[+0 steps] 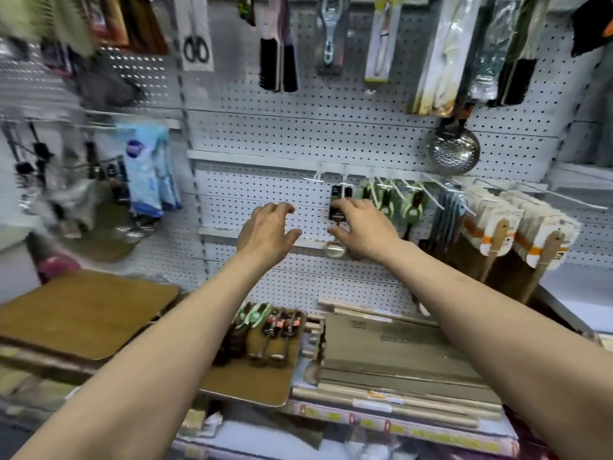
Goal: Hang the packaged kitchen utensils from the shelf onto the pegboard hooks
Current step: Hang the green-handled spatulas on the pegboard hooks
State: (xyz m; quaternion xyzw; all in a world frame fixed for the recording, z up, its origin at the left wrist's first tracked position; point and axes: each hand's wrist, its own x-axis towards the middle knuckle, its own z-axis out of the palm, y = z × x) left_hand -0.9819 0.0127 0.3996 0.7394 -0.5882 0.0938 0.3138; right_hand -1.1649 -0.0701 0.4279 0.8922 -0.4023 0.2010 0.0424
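Right hand (361, 227) grip pinches a black-carded spoon (336, 220) hanging on a pegboard (265, 134) hook, left hand (265, 230) beside it, fingers loosely spread, holding nothing.

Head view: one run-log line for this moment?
right hand: holding black-carded utensil at hook | left hand: open, empty | shelf pile: waiting

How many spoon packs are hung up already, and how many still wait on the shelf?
Partly done. Green-carded packs already hang on hooks. The right hand is at a black-carded spoon pack hanging from its hook; the left hand is open beside it, holding nothing. Several packs still lie on the shelf, too blurred to count.
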